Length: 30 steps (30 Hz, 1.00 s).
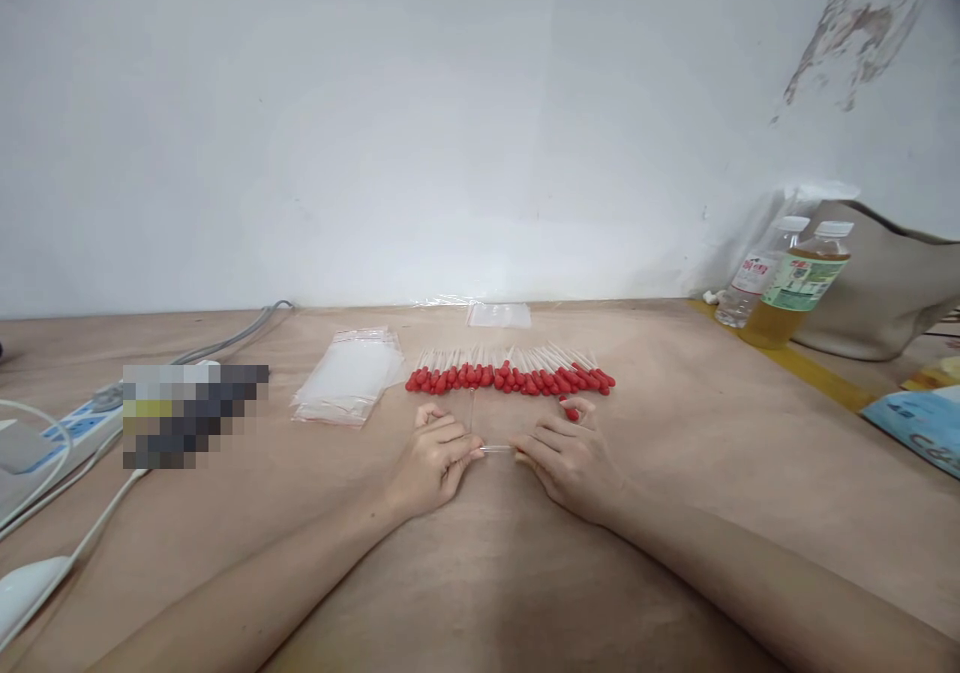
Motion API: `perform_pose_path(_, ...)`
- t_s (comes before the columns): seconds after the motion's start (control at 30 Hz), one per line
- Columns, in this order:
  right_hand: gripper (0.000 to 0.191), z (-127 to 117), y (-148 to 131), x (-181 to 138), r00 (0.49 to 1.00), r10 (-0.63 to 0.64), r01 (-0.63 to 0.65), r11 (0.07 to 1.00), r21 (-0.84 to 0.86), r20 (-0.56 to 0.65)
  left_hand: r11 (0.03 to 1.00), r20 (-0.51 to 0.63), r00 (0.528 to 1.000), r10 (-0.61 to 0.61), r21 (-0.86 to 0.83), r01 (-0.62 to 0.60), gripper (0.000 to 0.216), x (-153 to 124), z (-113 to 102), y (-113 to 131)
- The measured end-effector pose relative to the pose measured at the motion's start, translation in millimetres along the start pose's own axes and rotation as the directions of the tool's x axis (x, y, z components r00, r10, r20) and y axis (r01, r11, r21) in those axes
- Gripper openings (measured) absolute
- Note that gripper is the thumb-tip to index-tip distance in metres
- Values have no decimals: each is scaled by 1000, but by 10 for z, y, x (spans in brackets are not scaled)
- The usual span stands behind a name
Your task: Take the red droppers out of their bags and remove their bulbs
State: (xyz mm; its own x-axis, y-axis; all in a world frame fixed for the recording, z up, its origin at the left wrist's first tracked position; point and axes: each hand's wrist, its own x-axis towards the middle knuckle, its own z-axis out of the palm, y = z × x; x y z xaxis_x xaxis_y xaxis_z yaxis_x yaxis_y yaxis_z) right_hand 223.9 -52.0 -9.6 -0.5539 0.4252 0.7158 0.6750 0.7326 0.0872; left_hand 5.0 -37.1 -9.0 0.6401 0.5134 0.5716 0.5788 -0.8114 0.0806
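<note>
A short, thin, clear rod or tube (496, 448) is stretched level between my two hands, low over the table. My left hand (439, 461) pinches its left end between thumb and fingers. At the other end, my right hand (571, 461) pinches it the same way. A single red piece (571, 414) shows by the curled fingers of my right hand; whether they hold it I cannot tell. Just beyond both hands, many thin pale sticks with red ends (510, 377) lie side by side in a long row, red ends towards me.
Left of the row lies a stack of clear plastic bags (349, 378); another clear packet (499, 315) is by the wall. A power strip (67, 433) with cables is at left. Two bottles (799, 283) and a grey bag (877, 293) stand right, with a blue packet (919, 428) nearer.
</note>
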Motion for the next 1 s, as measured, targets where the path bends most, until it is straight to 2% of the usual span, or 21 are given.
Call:
perform_pose_path(0.27,11,63,27,-76,991,108,-98,988,115,-82,1000,15,1000,8,-28,-8,18,9,-21,19)
perform_pose_path(0.33,12,51,39,-78,990,137,-130,975,183,-26,1000,19,1000,9,-27,-8,18,8,-33,25)
perform_pose_path(0.43,13,-10,72,-64,983,126,-164,932,324,135,998,17,999,41,-39,-40,17,9,-51,38)
perform_pose_path(0.6,17,-99,131,-38,926,87,-273,827,491,368,995,28,996,80,-63,-78,15,-4,-71,70)
perform_pose_path(0.73,20,-102,226,-51,908,109,-336,766,549,403,994,18,999,39,-99,-37,16,-51,-75,26)
perform_pose_path(0.8,22,-97,316,-68,906,238,-405,728,553,350,991,-16,999,-47,-129,45,17,-75,-82,-35)
perform_pose_path(0.83,24,-92,370,-79,885,348,-466,684,561,311,986,-41,994,-102,-138,96,18,-83,-87,-71)
perform_pose_path(0.9,31,-74,484,-103,781,578,-590,555,587,239,974,-102,974,-203,-128,190,18,-90,-92,-140)
perform_pose_path(0.97,34,-42,591,-136,670,717,-672,475,567,194,967,-170,952,-253,-83,242,20,-85,-89,-193)
perform_pose_path(1.0,34,-20,638,-157,640,748,-703,479,525,176,964,-202,943,-264,-55,258,21,-82,-86,-212)
